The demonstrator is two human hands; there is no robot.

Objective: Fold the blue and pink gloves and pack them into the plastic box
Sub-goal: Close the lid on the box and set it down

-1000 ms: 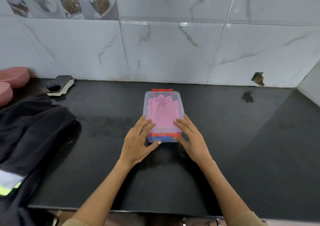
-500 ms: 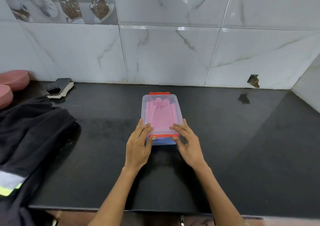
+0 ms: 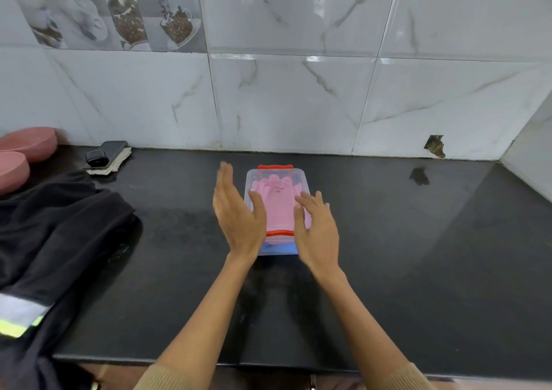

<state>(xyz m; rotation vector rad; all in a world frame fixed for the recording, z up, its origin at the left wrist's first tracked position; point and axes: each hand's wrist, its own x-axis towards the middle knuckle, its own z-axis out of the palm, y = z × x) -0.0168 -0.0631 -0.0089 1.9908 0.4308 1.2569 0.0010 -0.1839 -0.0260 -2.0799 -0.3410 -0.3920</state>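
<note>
The clear plastic box with red clips stands on the black counter, its lid on. A pink glove shows through the lid, and a strip of blue glove shows through the near end wall. My left hand is raised at the box's left side, fingers straight, holding nothing. My right hand hovers over the box's right near corner with fingers spread and holds nothing. Both hands cover parts of the box's near corners.
A black garment with a reflective stripe lies at the left of the black counter. Behind it are two pink bowls and a dark phone on a rag. A tiled wall closes the back and right.
Both hands have lifted off the near red clip of the box and opened out. The box stays where it was, lid on.
</note>
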